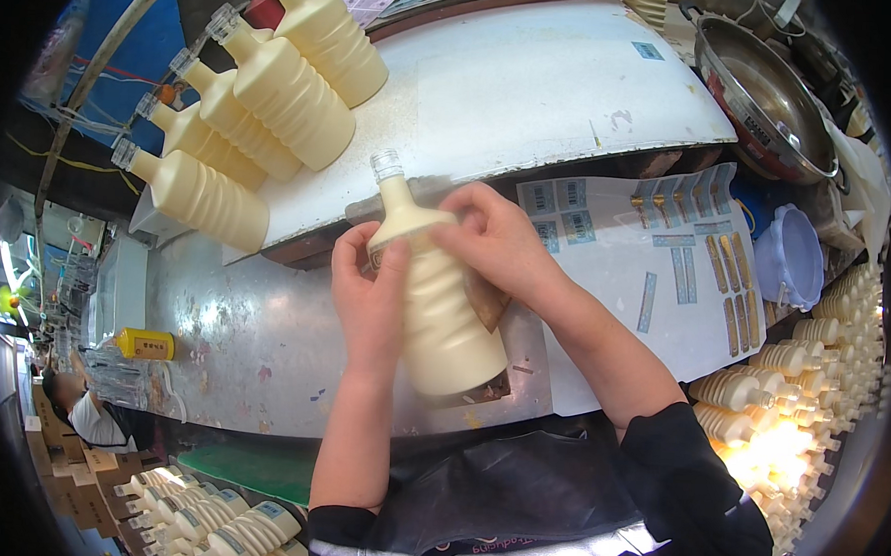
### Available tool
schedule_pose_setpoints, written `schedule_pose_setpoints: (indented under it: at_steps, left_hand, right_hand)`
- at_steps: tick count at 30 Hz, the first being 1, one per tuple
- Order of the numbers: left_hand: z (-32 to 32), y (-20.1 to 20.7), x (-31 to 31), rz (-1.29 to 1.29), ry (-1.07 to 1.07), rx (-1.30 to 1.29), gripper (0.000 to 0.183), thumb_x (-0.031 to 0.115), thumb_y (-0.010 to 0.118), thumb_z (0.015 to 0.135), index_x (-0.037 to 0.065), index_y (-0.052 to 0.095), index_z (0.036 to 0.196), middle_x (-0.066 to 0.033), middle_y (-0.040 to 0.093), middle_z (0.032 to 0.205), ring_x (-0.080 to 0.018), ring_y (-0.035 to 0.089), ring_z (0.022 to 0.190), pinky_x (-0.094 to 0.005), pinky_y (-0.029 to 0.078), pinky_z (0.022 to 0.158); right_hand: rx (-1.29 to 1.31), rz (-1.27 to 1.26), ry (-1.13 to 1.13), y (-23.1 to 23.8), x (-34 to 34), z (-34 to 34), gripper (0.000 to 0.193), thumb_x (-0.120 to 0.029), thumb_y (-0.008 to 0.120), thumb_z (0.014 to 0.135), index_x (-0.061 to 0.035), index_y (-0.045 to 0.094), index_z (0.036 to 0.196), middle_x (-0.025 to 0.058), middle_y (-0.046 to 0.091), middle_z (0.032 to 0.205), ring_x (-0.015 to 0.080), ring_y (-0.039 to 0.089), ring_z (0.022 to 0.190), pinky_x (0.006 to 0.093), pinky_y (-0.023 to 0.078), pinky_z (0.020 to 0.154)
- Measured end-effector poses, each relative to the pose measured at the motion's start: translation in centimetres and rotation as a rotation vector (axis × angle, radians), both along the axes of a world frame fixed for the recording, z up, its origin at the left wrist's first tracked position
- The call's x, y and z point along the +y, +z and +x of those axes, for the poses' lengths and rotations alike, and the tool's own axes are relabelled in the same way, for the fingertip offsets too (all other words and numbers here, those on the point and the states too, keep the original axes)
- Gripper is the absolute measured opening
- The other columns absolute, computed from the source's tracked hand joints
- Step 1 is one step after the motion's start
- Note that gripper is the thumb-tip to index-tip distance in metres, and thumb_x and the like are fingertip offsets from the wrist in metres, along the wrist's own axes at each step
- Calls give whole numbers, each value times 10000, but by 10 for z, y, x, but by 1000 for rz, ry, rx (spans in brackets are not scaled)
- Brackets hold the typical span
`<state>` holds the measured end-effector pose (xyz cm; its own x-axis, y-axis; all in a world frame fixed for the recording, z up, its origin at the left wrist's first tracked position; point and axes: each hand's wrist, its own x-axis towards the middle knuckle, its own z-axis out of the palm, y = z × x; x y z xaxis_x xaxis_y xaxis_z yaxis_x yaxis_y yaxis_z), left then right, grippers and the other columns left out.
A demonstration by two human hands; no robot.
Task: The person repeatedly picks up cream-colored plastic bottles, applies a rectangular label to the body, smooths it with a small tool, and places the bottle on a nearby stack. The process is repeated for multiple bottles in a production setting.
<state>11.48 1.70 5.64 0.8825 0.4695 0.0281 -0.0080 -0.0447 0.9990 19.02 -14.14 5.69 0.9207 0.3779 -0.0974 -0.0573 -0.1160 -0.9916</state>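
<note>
A cream plastic bottle [444,323] with a ribbed body and a clear threaded neck is tilted in front of me, its neck pointing away. My left hand [370,290] grips the bottle's left shoulder, thumb on the front and fingers round the side. My right hand [492,235] is closed, fingertips pinched against the right shoulder. Whatever is between those fingertips is too small and blurred to tell. Something thin and gold-brown shows at the shoulder near my left thumb. Right of the bottle, a white sheet [615,275] bears rows of blue and gold stickers.
Several similar bottles [294,102] stand on the white raised board [534,83] at far left. A yellow container [145,344] lies on the metal table [235,319]. Right are a large pan [772,89], a pale blue bucket [789,258] and many stacked bottles [759,391]. A person [96,417] is at far left.
</note>
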Motion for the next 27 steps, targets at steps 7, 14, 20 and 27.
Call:
schedule_pose_setpoints:
  at_steps: [7,14,20,27]
  left_hand:
    - [1,1,0,6,3,2,381,188,732,966,4,547,1244,-90,608,1145,-130,620,969,-271,530,822]
    - [2,-1,-1,10,4,-2,393,186,732,966,-2,538,1251,-94,608,1151,-138,617,988,-277,527,847]
    - [1,0,-3,-3,6,-1,379,174,716,977,-2,531,1257,-97,604,1166,-142,616,999,-282,526,859]
    - [1,0,-2,-5,9,11,383,180,714,984,-1,529,1266,-99,607,1170,-141,616,1005,-283,523,864]
  right_hand:
    - [6,3,7,-1,-1,1,366,-273,771,892,-31,656,1142,-16,603,748,53,547,683,238,458,617]
    - [92,163,28,-9,0,3,295,-264,732,944,-33,648,1109,6,634,814,83,577,741,252,484,682]
    - [199,345,96,-18,-3,8,259,-252,698,983,-45,633,1125,21,670,855,86,616,803,261,500,717]
    - [130,251,80,-26,1,8,279,-247,722,965,-50,627,1139,6,654,789,82,607,727,268,489,649]
